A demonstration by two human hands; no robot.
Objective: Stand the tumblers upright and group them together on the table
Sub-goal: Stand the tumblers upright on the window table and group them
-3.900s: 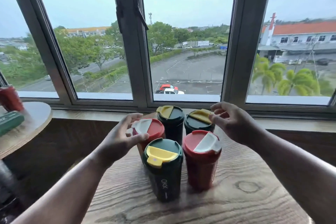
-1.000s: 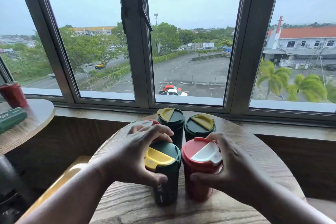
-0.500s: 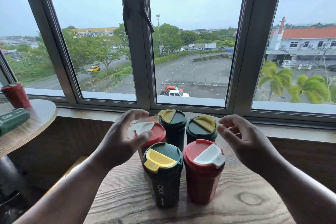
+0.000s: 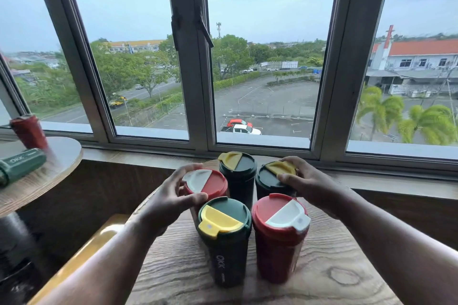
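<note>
Five tumblers are standing upright, clustered mid-frame on the table [image 4: 322, 287] (grouping looks nearly finished). The left hand [image 4: 171, 195] is gripping the rear red tumbler [image 4: 207, 184]; the right hand [image 4: 304, 181] is gripping the rear green tumbler [image 4: 269, 182].

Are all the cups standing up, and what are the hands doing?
Near green tumbler: upright, lid on.
Near red tumbler: upright, lid on.
Back red tumbler: upright, left hand grips its lid.
Back middle green tumbler: upright, untouched.
Back right green tumbler: upright, right hand grips its lid.
Side-table green tumbler: lying down.
Side-table red tumbler: upright.
</note>
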